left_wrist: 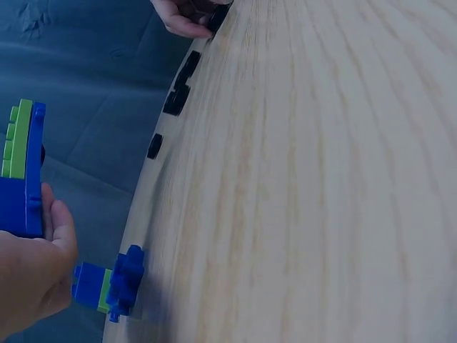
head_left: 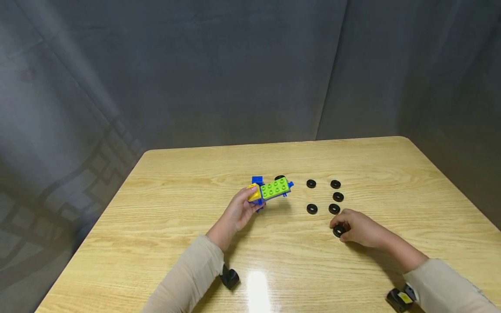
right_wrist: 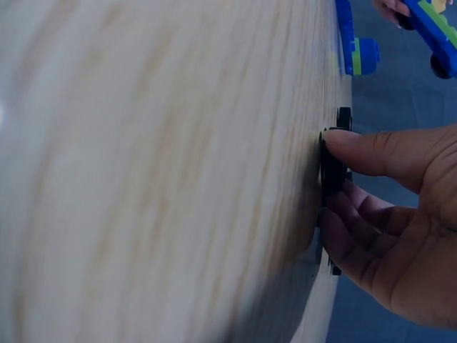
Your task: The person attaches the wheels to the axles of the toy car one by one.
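My left hand (head_left: pixel 242 209) holds a toy vehicle built of blocks, with its thumb on top of the yellow block (head_left: pixel 254 194). The vehicle has a lime-green studded block (head_left: pixel 275 188) over a blue chassis (left_wrist: pixel 33 164), raised above the table. A black wheel (head_left: pixel 279 177) shows at its far side. With thumb and fingers, my right hand (head_left: pixel 362 228) pinches a small black tire (head_left: pixel 339 231) low at the tabletop. In the right wrist view the same tire (right_wrist: pixel 332 168) stands between the thumb and curled fingers, partly hidden by them.
Several loose black tires lie around the right hand's far side, among them one tire (head_left: pixel 334 209) close by and another tire (head_left: pixel 311 184) farther off. A second blue-and-green block piece (left_wrist: pixel 107 284) stands beyond the left hand. Grey curtains (head_left: pixel 235 78) hang behind the wooden table (head_left: pixel 188 174).
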Demonstrator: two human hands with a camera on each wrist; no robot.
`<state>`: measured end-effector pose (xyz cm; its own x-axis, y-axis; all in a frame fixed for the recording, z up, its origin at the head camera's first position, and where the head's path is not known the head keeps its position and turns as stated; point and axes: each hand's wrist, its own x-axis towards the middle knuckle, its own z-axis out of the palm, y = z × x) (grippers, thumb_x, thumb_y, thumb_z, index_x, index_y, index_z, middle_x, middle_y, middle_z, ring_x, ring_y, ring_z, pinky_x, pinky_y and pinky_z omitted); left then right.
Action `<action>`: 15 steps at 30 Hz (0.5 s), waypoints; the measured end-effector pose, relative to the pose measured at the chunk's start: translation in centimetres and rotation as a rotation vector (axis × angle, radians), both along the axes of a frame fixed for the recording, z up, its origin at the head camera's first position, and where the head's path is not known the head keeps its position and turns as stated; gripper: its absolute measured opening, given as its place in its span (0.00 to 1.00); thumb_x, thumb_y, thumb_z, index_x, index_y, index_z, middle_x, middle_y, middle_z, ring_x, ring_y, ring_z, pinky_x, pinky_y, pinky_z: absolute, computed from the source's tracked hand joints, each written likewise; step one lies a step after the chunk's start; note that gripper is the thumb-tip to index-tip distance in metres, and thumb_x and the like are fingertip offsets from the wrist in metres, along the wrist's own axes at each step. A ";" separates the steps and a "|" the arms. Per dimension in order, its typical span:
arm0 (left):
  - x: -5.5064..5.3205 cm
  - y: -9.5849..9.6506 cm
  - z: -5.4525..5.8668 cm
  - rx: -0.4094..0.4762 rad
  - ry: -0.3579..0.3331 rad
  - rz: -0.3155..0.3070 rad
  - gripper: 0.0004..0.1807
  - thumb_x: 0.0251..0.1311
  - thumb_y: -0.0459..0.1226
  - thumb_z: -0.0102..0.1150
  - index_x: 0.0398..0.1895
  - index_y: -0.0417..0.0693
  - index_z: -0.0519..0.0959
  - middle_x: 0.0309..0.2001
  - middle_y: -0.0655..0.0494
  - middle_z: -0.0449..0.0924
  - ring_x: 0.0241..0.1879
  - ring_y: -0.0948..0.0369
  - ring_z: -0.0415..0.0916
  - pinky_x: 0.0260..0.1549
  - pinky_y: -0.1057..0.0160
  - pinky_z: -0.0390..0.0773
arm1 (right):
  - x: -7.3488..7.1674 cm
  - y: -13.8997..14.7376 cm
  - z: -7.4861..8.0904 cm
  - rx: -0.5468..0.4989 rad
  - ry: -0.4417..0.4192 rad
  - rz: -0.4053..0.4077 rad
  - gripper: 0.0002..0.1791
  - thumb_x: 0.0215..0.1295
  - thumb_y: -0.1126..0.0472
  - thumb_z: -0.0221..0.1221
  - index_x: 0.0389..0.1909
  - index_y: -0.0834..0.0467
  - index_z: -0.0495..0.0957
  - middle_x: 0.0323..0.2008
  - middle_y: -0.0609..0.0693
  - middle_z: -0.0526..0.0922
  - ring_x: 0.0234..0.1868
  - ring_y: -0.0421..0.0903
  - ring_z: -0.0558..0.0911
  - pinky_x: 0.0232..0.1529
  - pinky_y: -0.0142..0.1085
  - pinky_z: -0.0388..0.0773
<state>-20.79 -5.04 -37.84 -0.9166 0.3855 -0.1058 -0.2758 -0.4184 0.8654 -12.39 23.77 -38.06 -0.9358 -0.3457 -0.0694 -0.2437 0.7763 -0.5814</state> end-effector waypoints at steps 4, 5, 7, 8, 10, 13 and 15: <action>0.0 0.0 -0.1 0.015 -0.020 0.021 0.10 0.57 0.35 0.43 0.40 0.40 0.62 0.34 0.53 0.72 0.32 0.63 0.73 0.44 0.60 0.69 | 0.0 -0.1 0.0 0.006 0.020 0.002 0.14 0.40 0.70 0.63 0.32 0.57 0.77 0.30 0.47 0.71 0.32 0.44 0.70 0.31 0.36 0.69; -0.1 0.0 -0.1 0.019 -0.025 0.025 0.10 0.57 0.35 0.43 0.40 0.40 0.62 0.34 0.54 0.72 0.32 0.63 0.73 0.45 0.59 0.68 | 0.0 -0.1 0.0 0.006 0.022 0.002 0.14 0.41 0.70 0.63 0.32 0.57 0.77 0.30 0.47 0.71 0.32 0.44 0.70 0.31 0.36 0.69; 0.0 0.0 -0.1 0.024 -0.030 0.027 0.10 0.57 0.35 0.43 0.40 0.40 0.62 0.34 0.54 0.72 0.33 0.63 0.72 0.45 0.59 0.68 | 0.0 -0.2 0.0 0.006 0.029 -0.002 0.13 0.41 0.69 0.63 0.32 0.57 0.76 0.31 0.48 0.72 0.33 0.44 0.71 0.31 0.37 0.69; 0.0 0.0 -0.1 0.026 -0.030 0.026 0.10 0.57 0.35 0.43 0.40 0.40 0.62 0.35 0.54 0.72 0.33 0.63 0.72 0.46 0.58 0.67 | 0.0 -0.2 0.0 0.005 0.032 -0.004 0.13 0.42 0.69 0.63 0.33 0.57 0.76 0.32 0.49 0.72 0.34 0.45 0.71 0.32 0.37 0.69; 0.0 0.0 0.0 0.028 -0.030 0.027 0.10 0.57 0.36 0.43 0.41 0.40 0.62 0.35 0.54 0.72 0.33 0.63 0.72 0.46 0.58 0.67 | 0.0 -0.3 0.1 0.001 0.037 -0.011 0.13 0.42 0.69 0.63 0.33 0.57 0.76 0.34 0.50 0.73 0.35 0.46 0.72 0.33 0.38 0.70; -0.1 0.0 0.0 0.031 -0.028 0.035 0.09 0.57 0.36 0.43 0.40 0.41 0.62 0.36 0.54 0.71 0.34 0.63 0.72 0.44 0.59 0.68 | 0.0 -0.5 0.2 -0.011 0.048 -0.020 0.13 0.43 0.69 0.63 0.33 0.58 0.76 0.33 0.50 0.73 0.34 0.45 0.71 0.31 0.36 0.69; -0.1 0.0 0.0 0.034 -0.033 0.045 0.08 0.57 0.35 0.44 0.38 0.43 0.62 0.35 0.53 0.71 0.33 0.63 0.73 0.43 0.61 0.69 | 0.1 -0.6 0.3 -0.019 0.051 -0.027 0.13 0.43 0.70 0.62 0.33 0.58 0.76 0.31 0.48 0.71 0.31 0.43 0.69 0.29 0.33 0.68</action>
<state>-20.85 -5.03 -37.81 -0.9292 0.3482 -0.1239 -0.2845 -0.4600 0.8411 -12.33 23.18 -37.78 -0.9468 -0.3215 -0.0149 -0.2529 0.7719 -0.5833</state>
